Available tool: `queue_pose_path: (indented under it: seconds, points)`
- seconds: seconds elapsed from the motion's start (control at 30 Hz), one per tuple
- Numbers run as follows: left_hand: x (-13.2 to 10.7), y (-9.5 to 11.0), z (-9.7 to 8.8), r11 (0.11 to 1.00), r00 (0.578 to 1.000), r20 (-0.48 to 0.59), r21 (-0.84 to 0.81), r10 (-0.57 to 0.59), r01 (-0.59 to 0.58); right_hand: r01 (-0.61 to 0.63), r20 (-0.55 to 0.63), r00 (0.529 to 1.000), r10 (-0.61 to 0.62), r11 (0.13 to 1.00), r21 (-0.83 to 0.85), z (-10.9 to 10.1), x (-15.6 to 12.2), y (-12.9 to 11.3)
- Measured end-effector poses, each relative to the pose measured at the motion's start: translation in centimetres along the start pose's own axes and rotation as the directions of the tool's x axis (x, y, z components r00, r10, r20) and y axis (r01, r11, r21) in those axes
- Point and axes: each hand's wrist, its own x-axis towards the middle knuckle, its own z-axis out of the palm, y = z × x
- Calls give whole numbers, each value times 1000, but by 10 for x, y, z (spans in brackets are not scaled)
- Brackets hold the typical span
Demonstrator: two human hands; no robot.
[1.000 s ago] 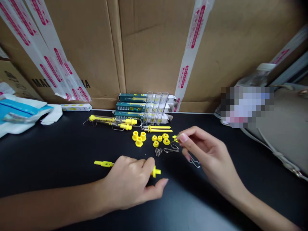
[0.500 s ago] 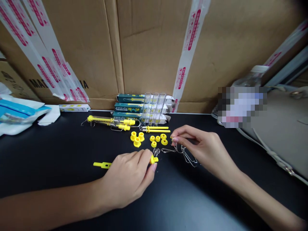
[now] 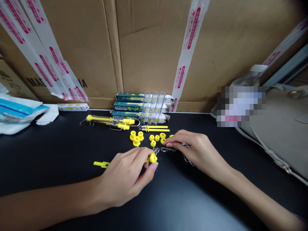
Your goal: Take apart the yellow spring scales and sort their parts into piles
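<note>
My left hand [image 3: 131,176] is closed around a yellow plastic rod piece [image 3: 153,158], whose round, slotted end sticks out between thumb and index finger. A flat yellow strip with a hole [image 3: 101,164] shows left of that hand; whether it is part of the same piece is hidden. My right hand [image 3: 196,144] has thumb and index fingertips close together, just above a wire hook [image 3: 168,149] and beside a yellow ring [image 3: 163,140]. What lies between those fingertips I cannot make out. More bent wire hooks [image 3: 189,159] are partly under this hand. Small springs [image 3: 156,150] lie between my hands.
Yellow flanged sleeves [image 3: 136,141], small rings [image 3: 151,138] and yellow strips [image 3: 157,130] lie behind my hands. Assembled spring scales [image 3: 108,121] sit at left, clear tubes [image 3: 154,109] against green boxes [image 3: 127,106]. A bag [image 3: 281,128] and a bottle [image 3: 258,72] stand at right.
My right hand has let go of a small yellow piece and moved slightly left and down toward the wire hook. The yellow piece in my left hand has turned, showing its round end.
</note>
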Motion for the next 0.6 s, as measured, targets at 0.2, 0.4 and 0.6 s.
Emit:
queue_pose_path:
  seconds: [0.2,0.4,0.6]
  points:
    - [0,2,0,997,997,-13,-29,-74,74,72,52,996,-69,995,-68,4,0,5]
    - [-1,1,2,991,990,-23,11,-136,136,114,32,993,-111,985,-126,7,1,12]
    - [-1,-2,5,992,993,-44,64,-110,113,69,-47,997,-66,996,64,11,-5,-9]
